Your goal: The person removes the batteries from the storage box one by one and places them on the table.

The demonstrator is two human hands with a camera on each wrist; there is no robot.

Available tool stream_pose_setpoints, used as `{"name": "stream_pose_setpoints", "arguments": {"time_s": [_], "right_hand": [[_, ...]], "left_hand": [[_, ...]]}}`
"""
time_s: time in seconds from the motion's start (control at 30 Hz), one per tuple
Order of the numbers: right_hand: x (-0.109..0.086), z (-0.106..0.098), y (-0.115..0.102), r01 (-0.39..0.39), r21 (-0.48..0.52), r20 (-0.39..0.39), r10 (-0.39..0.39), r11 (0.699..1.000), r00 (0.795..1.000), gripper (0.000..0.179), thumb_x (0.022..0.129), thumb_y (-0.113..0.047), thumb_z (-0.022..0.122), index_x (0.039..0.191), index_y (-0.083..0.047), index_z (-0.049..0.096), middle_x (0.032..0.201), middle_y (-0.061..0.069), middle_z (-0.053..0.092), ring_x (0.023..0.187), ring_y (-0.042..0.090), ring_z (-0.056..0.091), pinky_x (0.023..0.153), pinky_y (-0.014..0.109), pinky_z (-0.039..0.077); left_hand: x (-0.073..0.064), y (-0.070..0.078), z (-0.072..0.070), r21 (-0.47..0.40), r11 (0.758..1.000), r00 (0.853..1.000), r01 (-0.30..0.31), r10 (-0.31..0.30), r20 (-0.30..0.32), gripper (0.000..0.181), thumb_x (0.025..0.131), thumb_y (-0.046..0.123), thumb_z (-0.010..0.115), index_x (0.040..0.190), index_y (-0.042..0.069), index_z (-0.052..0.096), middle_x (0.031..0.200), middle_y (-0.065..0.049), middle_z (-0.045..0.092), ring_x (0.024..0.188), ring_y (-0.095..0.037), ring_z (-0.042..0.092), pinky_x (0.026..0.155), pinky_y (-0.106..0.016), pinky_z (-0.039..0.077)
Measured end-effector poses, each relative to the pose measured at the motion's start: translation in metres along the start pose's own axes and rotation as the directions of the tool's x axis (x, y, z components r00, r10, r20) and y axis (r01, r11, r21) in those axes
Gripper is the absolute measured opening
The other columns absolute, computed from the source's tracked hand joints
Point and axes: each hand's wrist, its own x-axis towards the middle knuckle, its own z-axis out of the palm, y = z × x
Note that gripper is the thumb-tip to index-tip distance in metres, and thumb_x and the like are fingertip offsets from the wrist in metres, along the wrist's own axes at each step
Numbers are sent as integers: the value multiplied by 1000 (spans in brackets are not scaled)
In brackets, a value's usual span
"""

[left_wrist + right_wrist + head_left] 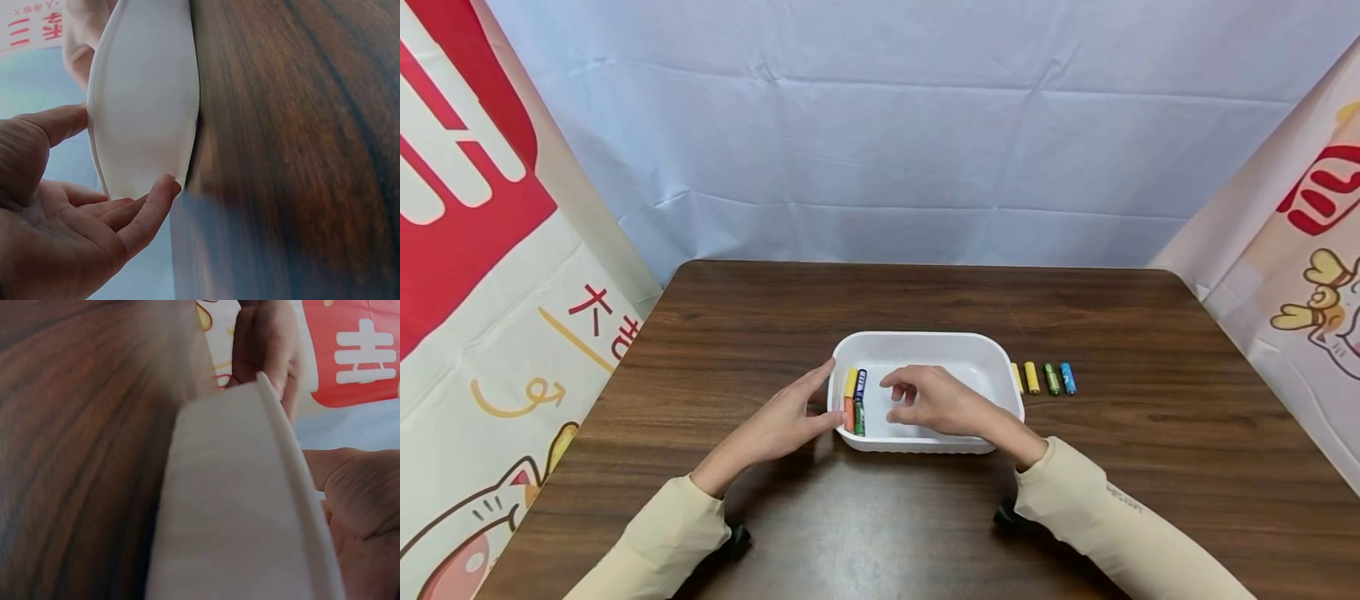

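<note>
A white plastic tub (925, 341) stands on the table. In the head view, yellow (851, 382), orange (849, 414), blue (861, 386) and green batteries (860, 419) lie inside, in two columns along its left end. My left hand (782, 423) rests against the tub's left end, its fingers on the outer wall and its thumb at the rim near the front corner. Over the tub's middle, just right of these batteries, hangs my right hand (943, 402). Its thumb and index finger are apart, with nothing visible between them. Neither wrist view shows the tub's inside.
Right of the tub stands a row of batteries on the table (737, 308): a yellow battery (1032, 377), a green battery (1051, 379), a blue battery (1068, 378), and another yellow battery (1017, 377) partly hidden by the rim. A pale cloth (880, 150) hangs behind.
</note>
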Motion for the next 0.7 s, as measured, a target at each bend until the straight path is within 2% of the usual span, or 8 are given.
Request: {"name": "stream_pose_setpoints", "arguments": {"time_s": [0.23, 0.4, 0.7], "right_hand": [[11, 17, -5, -65, 15, 51, 64, 998, 997, 37, 78, -15, 75, 109, 2, 63, 85, 6, 61, 77, 18, 55, 67, 25, 45], [17, 24, -7, -91, 13, 59, 90, 996, 994, 36, 76, -14, 76, 107, 2, 64, 82, 5, 61, 73, 13, 53, 65, 25, 45], [23, 30, -10, -154, 2, 91, 153, 988, 984, 37, 76, -16, 77, 108, 1, 65, 86, 5, 62, 74, 10, 53, 65, 25, 46]], "left_hand": [[0, -1, 0, 13, 1000, 1000, -14, 14, 1, 81, 86, 37, 67, 149, 11, 23, 146, -12, 32, 104, -17, 57, 87, -37, 46], [0, -1, 0, 1, 1000, 1000, -11, 11, 1, 80, 86, 34, 67, 149, 11, 23, 147, -12, 31, 101, -17, 59, 87, -37, 46], [0, -1, 0, -14, 1000, 1000, -20, 20, 5, 80, 86, 36, 66, 148, 10, 23, 148, -12, 29, 98, -17, 61, 86, -37, 47]]}}
